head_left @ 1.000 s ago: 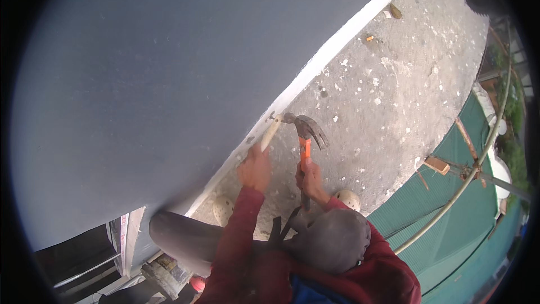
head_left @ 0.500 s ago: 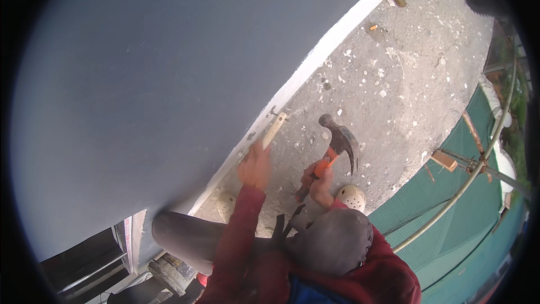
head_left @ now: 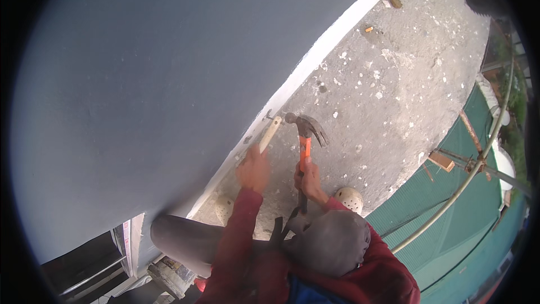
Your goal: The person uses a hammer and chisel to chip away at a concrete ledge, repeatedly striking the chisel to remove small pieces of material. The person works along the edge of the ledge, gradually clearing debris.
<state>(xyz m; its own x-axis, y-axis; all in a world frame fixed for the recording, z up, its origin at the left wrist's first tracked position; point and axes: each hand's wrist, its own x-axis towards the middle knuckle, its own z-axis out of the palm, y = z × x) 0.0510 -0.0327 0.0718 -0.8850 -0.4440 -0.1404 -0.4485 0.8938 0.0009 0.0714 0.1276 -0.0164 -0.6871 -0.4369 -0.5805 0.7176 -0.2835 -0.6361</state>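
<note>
My left hand (head_left: 253, 170) is closed around a cream-handled tool (head_left: 270, 134). A small hole shows at the handle's far end, which lies close to the base of the wall; any blade is hidden. My right hand (head_left: 308, 179) grips a claw hammer (head_left: 305, 142) with an orange and black handle. The dark hammer head is just right of the tool's end, its striking face toward it. Whether the two touch, I cannot tell. Dark chipped marks show on the white strip (head_left: 315, 55) along the wall's foot, beside the tool.
A grey wall (head_left: 152, 79) rises on the left. Paint-spattered concrete (head_left: 388, 95) runs along it, with a cigarette butt (head_left: 369, 29) farther up. My perforated cream shoes (head_left: 349, 198) stand on it. Beyond the right edge are a curved pole (head_left: 458, 194) and green sheeting (head_left: 450, 231).
The hammer has swung left and upright, its head moving from well right of the tool to close beside its end. My left hand and the tool stay almost in place.
</note>
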